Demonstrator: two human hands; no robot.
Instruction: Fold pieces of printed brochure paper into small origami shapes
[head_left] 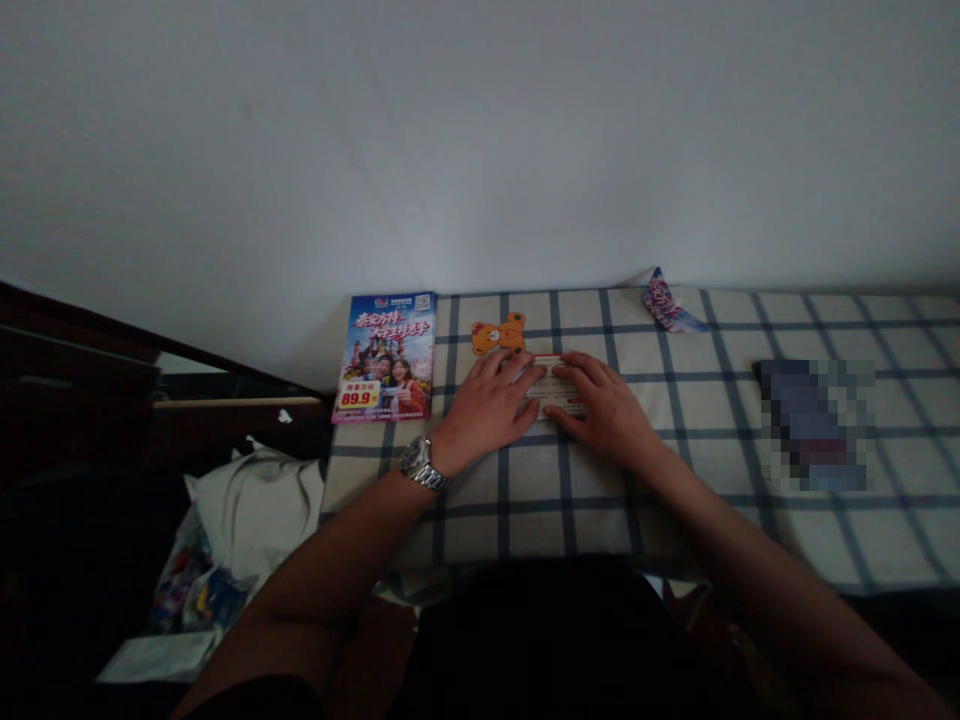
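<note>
A small sheet of printed paper with red edging lies on the checked cloth, partly covered by both hands. On its left side rests my left hand, palm down with the fingers stretched out; a metal watch is on that wrist. My right hand lies over the sheet's right side, its fingers also extended and the thumb near the lower edge. Neither hand grips anything. Just above my left fingertips is an orange bear picture. Whether the sheet is folded cannot be made out.
A colourful leaflet lies to the left. At the back, a folded colourful paper piece stands near the white wall. A dark, pixelated object is at right. White bags sit below the table's left edge.
</note>
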